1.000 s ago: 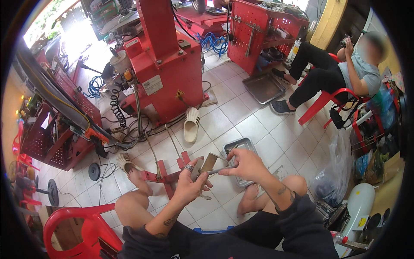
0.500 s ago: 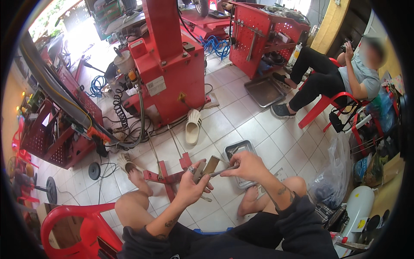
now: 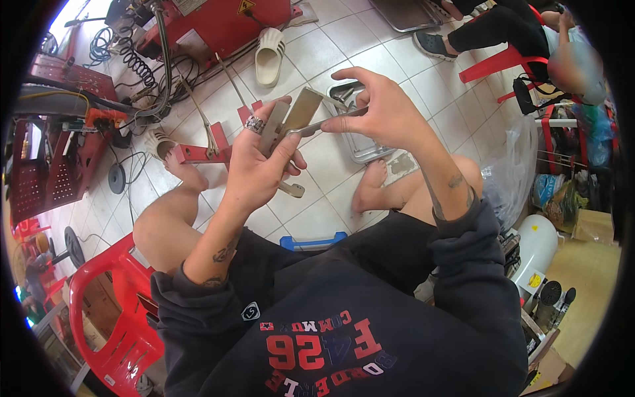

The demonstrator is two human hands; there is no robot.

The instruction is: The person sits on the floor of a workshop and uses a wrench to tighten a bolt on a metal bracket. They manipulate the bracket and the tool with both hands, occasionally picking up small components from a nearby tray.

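Note:
My left hand [image 3: 261, 165], with a silver ring, is closed round a metal assembly [image 3: 301, 109] of flat plates; part of it hangs below my fingers. My right hand [image 3: 387, 116], beside it at the right, pinches a slender steel rod-like tool [image 3: 334, 120] that reaches to the assembly at my left thumb, its exact end hidden. Behind my hands a steel tray [image 3: 362, 151] lies on the tiles, partly covered by my right hand, with small metal pieces in it.
A red machine [image 3: 211, 30], cream slippers [image 3: 269, 56] and red metal arms [image 3: 195, 153] are ahead. A red chair [image 3: 106, 278] is at left, a white tank [image 3: 536, 258] at right. Another person [image 3: 496, 33] sits upper right. A blue-edged object [image 3: 311, 241] is below me.
The view has tilted down, showing more of my lap and shirt and less of the workshop ahead. My hands still hold the metal pieces, with my right index finger now more raised.

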